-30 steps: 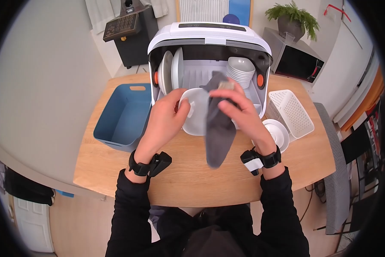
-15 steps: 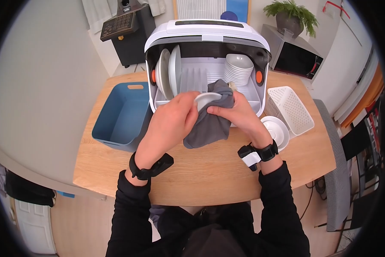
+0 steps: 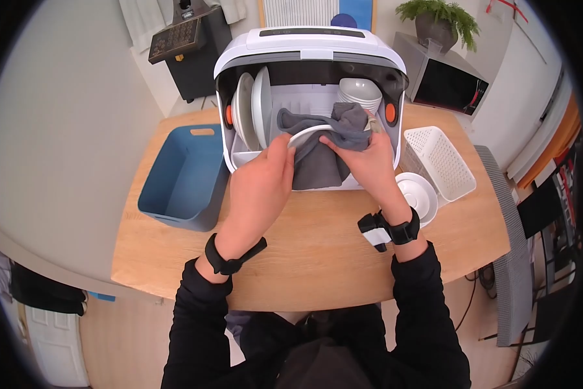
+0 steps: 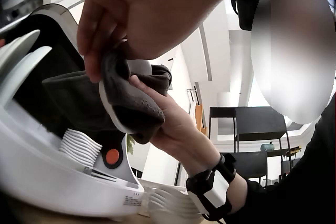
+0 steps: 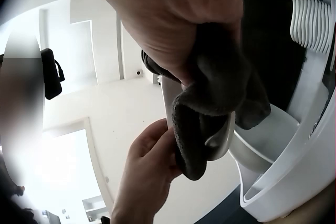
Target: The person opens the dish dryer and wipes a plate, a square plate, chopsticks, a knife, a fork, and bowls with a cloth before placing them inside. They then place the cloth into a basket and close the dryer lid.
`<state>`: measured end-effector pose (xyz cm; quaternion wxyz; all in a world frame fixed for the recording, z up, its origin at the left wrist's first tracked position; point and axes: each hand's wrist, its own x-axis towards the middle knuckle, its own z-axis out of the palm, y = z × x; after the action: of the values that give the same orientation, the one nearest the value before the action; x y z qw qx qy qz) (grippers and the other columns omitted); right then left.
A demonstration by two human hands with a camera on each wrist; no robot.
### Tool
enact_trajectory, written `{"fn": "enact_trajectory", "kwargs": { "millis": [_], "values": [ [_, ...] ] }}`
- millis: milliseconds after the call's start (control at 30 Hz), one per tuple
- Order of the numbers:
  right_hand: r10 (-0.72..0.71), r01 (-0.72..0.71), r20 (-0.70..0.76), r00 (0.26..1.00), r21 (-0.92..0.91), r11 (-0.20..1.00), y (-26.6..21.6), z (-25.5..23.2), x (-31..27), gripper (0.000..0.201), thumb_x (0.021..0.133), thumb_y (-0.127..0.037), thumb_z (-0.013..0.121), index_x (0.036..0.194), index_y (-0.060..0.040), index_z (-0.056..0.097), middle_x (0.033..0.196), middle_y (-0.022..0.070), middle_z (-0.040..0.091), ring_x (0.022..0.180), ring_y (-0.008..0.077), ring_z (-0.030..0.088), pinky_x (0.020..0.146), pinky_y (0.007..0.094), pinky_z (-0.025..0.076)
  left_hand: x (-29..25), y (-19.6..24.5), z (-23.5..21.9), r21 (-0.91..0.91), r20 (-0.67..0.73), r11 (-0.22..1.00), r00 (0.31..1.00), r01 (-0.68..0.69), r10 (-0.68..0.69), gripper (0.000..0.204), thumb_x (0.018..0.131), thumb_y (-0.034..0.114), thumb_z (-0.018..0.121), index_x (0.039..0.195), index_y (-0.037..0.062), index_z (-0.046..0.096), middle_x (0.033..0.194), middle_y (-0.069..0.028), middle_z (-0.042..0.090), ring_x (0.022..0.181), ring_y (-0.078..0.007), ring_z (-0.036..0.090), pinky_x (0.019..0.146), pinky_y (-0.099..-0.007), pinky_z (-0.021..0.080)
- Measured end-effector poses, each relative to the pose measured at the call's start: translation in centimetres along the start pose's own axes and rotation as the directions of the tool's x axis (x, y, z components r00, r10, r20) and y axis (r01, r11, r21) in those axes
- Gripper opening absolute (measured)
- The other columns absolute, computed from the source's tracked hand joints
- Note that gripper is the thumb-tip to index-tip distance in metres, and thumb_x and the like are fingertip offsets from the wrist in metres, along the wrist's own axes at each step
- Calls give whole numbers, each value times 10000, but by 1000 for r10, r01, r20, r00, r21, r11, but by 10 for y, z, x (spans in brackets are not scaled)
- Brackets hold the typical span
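A small white bowl point(image 3: 306, 135) is tilted nearly edge-on in front of the dish cabinet. My left hand point(image 3: 260, 185) pinches its left rim between thumb and fingers. Grey cloth point(image 3: 318, 167) covers much of the bowl and hangs below it. With the cloth between, my right hand point(image 3: 374, 159) grips the bowl's right side, thumb toward me. In the right wrist view the cloth point(image 5: 191, 140) folds over both faces of the bowl point(image 5: 224, 137). The right fingers are partly hidden behind the cloth.
An open white dish cabinet point(image 3: 307, 43) holds upright plates point(image 3: 261, 107) at left and stacked bowls point(image 3: 361, 91) at right. A blue bin point(image 3: 182, 172) stands left on the wooden table point(image 3: 298, 259). White dishes point(image 3: 418, 196) and a perforated white basket point(image 3: 448, 165) stand right.
The bowl has turned from showing its broad face to nearly edge-on. My right hand has brought the loosely hanging cloth round its rim. Both hands have shifted slightly toward the cabinet.
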<state>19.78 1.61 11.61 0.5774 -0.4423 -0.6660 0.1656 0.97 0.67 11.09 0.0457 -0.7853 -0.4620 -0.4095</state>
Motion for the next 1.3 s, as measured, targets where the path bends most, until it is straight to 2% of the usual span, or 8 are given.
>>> {"fn": "enact_trajectory", "kwargs": {
  "millis": [100,200,333,467,633,933,1100,1300],
  "values": [
    [-191,207,122,974,-134,969,8,-1,-2,412,733,-42,758,1114,-82,606,974,113,685,872,259,675,766,308,523,-4,3,-3,404,56,853,939,-331,338,241,828,122,680,1054,85,606,795,-49,610,648,-213,611,545,-316,462],
    [-262,286,162,951,-148,947,10,3,-4,431,725,-44,754,1126,-99,606,975,117,679,877,271,672,762,307,522,-2,1,1,359,-40,866,921,-348,387,291,777,121,701,1054,90,618,805,-46,611,630,-221,600,541,-321,456],
    [-60,60,-65,996,12,998,-1,-1,4,421,740,-129,811,1102,-52,610,964,71,690,869,135,660,754,279,517,11,-5,-3,-525,-78,850,993,30,-83,219,896,84,636,1108,39,605,801,-58,652,649,-133,620,582,-268,473],
    [31,-24,-72,997,94,995,0,3,0,427,722,-124,822,1096,-73,622,982,68,686,875,125,649,762,280,517,4,3,-5,-463,195,850,964,252,-179,240,927,93,582,1162,55,553,785,-104,668,636,-203,643,574,-293,484],
    [-394,421,151,907,-257,870,-1,3,-9,498,624,15,725,1102,-82,621,1035,94,670,862,285,655,756,331,533,-7,-4,7,372,-35,882,945,-290,326,336,764,112,666,1095,109,603,741,-45,524,638,-170,606,503,-299,464],
    [-158,158,-117,980,-10,987,-10,-1,-1,439,759,-150,831,1110,-20,602,984,52,689,900,101,630,801,258,511,3,-13,8,-248,2,969,1000,12,-12,228,830,80,660,1050,65,603,708,-98,602,588,-283,608,551,-348,483],
    [-596,604,238,767,-583,544,-11,7,-10,345,638,-47,686,970,-128,639,924,15,660,618,231,590,543,311,470,-7,-6,12,393,6,866,943,-308,333,117,835,132,671,917,62,626,678,-69,579,567,-261,586,516,-344,448],
    [-399,386,14,917,-286,877,-8,-5,-5,421,649,35,660,1052,-87,638,984,66,674,781,271,656,664,321,528,6,-4,0,93,-149,970,960,-227,239,146,732,80,678,873,77,639,727,-48,611,634,-213,610,636,-335,488]
  ]
}}
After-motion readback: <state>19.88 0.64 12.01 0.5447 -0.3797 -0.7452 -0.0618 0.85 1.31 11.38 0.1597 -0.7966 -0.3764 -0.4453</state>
